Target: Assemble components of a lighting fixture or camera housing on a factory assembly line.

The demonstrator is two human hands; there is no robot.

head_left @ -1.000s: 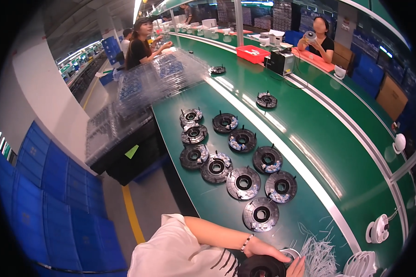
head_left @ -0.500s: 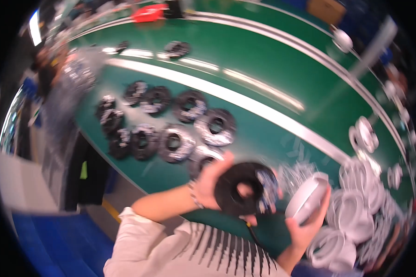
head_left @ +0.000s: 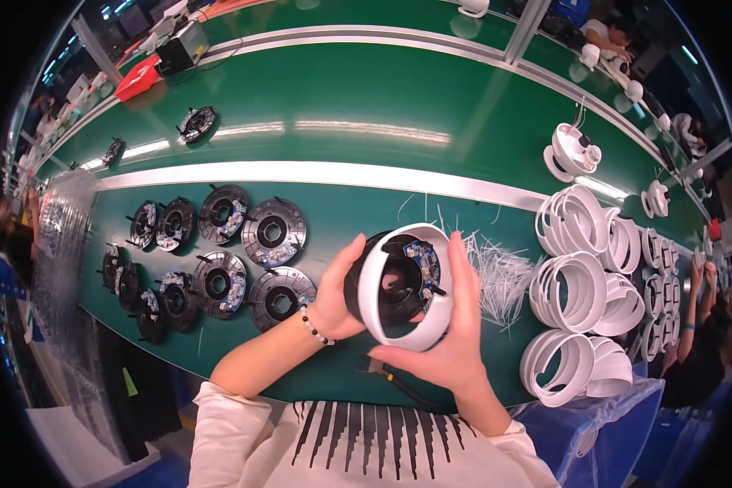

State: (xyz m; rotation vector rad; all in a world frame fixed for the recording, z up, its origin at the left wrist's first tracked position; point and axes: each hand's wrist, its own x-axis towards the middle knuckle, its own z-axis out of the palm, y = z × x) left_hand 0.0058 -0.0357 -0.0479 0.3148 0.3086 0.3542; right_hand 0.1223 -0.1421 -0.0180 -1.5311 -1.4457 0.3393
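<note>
Clamping its grip on a black disc, the left hand is facing the right hand, which is clasping an overlapping white ring; both pieces are hovering above the green counter!

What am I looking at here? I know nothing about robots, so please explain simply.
There is no machine arm here: the only grip is that of a person's two bare hands. The view comes from a wide fisheye camera worn on the person's head, looking down, so straight edges appear bent.

The left hand holds a black disc carrying a circuit board. The right hand holds a white ring. The disc shows through the ring's opening; how far they fit together, I cannot tell.

On the green table, more black discs lie to the left. To the right are a heap of thin white strips and, beyond it, groups of white rings.
</note>
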